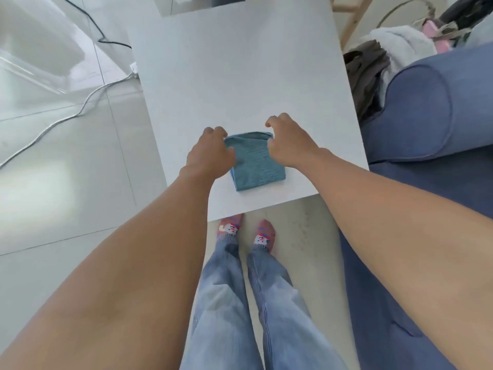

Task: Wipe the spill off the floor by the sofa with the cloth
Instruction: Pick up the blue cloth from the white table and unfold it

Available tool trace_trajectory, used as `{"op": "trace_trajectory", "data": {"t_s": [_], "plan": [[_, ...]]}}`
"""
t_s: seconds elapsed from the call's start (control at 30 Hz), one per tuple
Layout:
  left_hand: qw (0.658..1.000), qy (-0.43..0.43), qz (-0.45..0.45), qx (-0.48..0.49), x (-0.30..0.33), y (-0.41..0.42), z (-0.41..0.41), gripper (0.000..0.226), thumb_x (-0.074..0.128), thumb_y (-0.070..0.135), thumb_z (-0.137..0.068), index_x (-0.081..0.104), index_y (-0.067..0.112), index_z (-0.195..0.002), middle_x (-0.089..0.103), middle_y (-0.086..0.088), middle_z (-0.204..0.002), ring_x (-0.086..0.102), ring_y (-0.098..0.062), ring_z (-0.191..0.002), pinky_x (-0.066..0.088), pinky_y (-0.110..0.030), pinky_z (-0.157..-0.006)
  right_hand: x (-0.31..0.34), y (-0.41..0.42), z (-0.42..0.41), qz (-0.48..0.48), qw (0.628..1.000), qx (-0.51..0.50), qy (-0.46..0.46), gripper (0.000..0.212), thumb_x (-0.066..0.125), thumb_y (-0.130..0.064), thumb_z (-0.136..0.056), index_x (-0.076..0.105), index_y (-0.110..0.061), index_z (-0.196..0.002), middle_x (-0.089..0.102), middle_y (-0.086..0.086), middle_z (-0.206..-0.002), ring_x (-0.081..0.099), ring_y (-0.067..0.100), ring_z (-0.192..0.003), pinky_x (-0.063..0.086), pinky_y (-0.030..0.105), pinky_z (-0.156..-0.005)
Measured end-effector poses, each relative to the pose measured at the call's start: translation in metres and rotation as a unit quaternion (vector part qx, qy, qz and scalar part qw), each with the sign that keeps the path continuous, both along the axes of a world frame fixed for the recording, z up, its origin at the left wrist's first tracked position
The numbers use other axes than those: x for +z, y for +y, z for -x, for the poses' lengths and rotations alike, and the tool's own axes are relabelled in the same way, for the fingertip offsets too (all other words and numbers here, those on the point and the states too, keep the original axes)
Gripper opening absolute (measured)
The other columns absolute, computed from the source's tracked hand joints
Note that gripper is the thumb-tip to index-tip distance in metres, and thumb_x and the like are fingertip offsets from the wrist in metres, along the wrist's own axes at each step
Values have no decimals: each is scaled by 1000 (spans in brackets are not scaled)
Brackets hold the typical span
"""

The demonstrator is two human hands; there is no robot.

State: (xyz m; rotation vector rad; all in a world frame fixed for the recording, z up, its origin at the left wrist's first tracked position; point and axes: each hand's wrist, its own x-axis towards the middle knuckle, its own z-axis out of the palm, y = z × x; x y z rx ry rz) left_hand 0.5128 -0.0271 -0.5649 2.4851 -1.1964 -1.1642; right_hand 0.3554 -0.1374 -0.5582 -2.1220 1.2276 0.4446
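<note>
A folded blue-green cloth (256, 164) lies on the white table (240, 76), close to its near edge. My left hand (210, 153) rests on the cloth's left side, its fingers curled over the far left corner. My right hand (288, 140) is at the cloth's far right corner, thumb against the raised edge there, fingers curled above the tabletop. The blue sofa (426, 116) stands right of the table. A faint speckled patch (304, 231) marks the floor between the table's near edge and the sofa.
My feet in pink socks (245, 231) stand at the table's near edge. Grey and black cables (80, 110) trail across the pale floor tiles at left. Piled clothes (373, 70) and a wooden frame (352, 20) sit beyond the sofa arm.
</note>
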Motion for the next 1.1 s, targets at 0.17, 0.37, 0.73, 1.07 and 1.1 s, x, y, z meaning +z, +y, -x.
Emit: {"op": "trace_trajectory", "data": {"t_s": [0.17,0.37,0.73,1.07,1.1], "plan": [[1000,6,11,10,-58,-16,-3,50,49,29,-102,41,12,-148,47,-8,-145,55,-32,-122,45,-41,-95,-67,-11,-7,-6,1000,17,7,43,49,-15,-101,46,-14,-145,46,8,-142,49,33,-125,47,48,-99],[999,-12,14,33,-82,-27,-1,29,54,20,-99,56,10,-126,46,-12,-132,56,-32,-94,47,-38,-78,-97,-6,-8,37,999,-14,-16,31,54,-13,-99,53,-11,-130,47,13,-129,49,34,-115,50,48,-92],[998,60,6,-2,-64,-13,-5,12,46,25,-99,49,17,-108,58,-7,-105,58,-27,-84,52,-44,-75,-68,1,9,6,996,-81,-38,7,59,-15,-95,59,-16,-102,64,10,-104,62,33,-87,53,41,-74],[992,86,55,-78,54,-49,-3,21,48,15,-96,66,15,-107,67,-7,-105,62,-29,-92,45,-35,-72,57,-1,36,-27,985,-144,-89,14,58,-9,-91,71,-9,-92,68,9,-91,64,33,-87,46,35,-68],[990,83,62,-93,69,-56,1,19,48,15,-96,67,14,-101,67,-6,-99,61,-30,-90,44,-33,-70,72,-4,41,-17,984,-151,-94,13,58,-9,-91,71,-9,-92,68,9,-91,64,33,-87,44,34,-66]]}}
